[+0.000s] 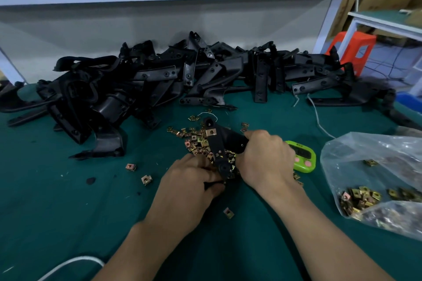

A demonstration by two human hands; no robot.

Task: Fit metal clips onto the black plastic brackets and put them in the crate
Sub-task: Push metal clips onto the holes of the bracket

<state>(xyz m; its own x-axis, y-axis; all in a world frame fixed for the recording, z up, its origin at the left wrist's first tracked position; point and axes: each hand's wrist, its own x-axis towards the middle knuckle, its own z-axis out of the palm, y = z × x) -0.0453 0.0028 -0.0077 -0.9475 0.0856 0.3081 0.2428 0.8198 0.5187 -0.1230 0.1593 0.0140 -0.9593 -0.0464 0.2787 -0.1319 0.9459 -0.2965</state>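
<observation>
A black plastic bracket [220,148] is held over a heap of brass-coloured metal clips [198,139] on the green table [68,212]. One clip [211,132] sits fitted near the bracket's far end. My right hand [265,159] grips the bracket's right arm. My left hand [191,180] holds the bracket's near end, fingers curled at it; whether it also pinches a clip is hidden. No crate is in view.
A big pile of black brackets [182,75] runs across the back of the table. A clear plastic bag [376,178] of clips lies at the right, a green timer [303,155] beside my right hand. Loose clips [146,179] lie scattered at the left. A white cord [68,262] crosses the near edge.
</observation>
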